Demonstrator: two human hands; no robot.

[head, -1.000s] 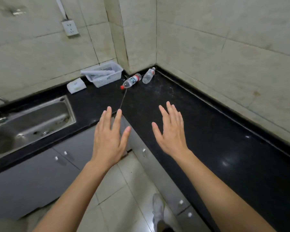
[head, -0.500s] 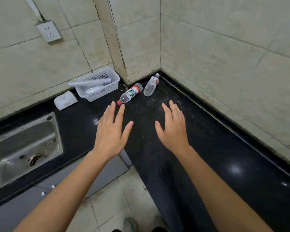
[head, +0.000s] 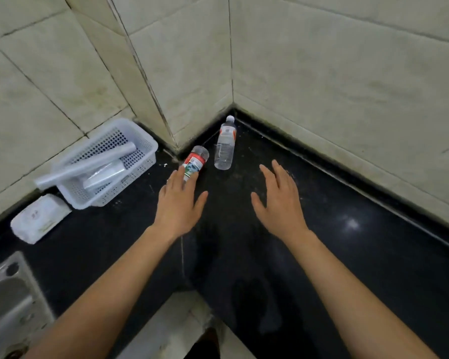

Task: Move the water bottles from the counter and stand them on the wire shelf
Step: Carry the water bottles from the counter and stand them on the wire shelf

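Observation:
Two clear water bottles lie on their sides in the corner of the black counter (head: 347,255). The one with a red-and-white label (head: 196,160) points toward me, and the fingertips of my left hand (head: 178,203) cover its cap end; whether they touch it I cannot tell. The other bottle (head: 225,146), with a white cap and an orange-edged label, lies just to the right, its cap in the wall corner. My right hand (head: 278,200) hovers open, fingers spread, a short way to the right of that bottle. No wire shelf is in view.
A white plastic basket (head: 143,161) with rolled plastic wrap stands left of the bottles against the wall. A white packet (head: 39,218) lies further left. A steel sink (head: 8,301) is at the lower left. Tiled walls close the corner.
Both hands have moved forward toward the corner and the view has closed in. My left hand's fingers now overlap the red-labelled bottle's cap end.

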